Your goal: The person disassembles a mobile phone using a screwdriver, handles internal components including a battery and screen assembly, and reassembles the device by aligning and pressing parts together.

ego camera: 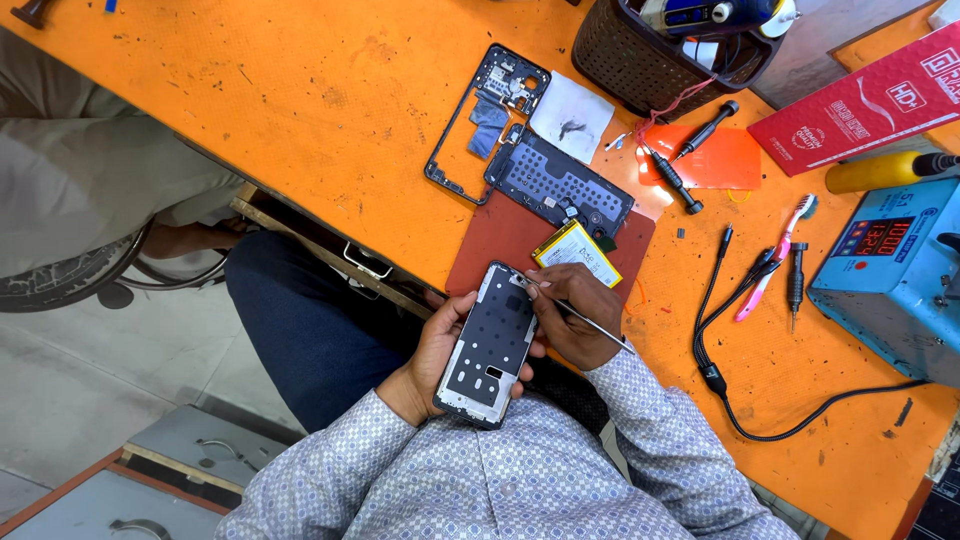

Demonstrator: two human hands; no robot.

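Over the near edge of the orange surface (300,120), a flat phone frame (487,345), rectangular with a pale metal rim and dark matte inner plate, is cradled in the left hand (435,350), whose grip is wrapped around its long edge. A thin metal tool (585,320) is pinched in the right hand (575,315), that grip closed narrowly on the shaft, the tip touching the frame's upper corner. Just beyond the frame, a dull red mat (500,240) carries a glossy yellow-edged battery (577,253) and a dark perforated plate (560,185). Farther beyond, a bare black frame (470,130) lies flat. Well right of the phone frame, a blue boxy meter (895,275) is seen.
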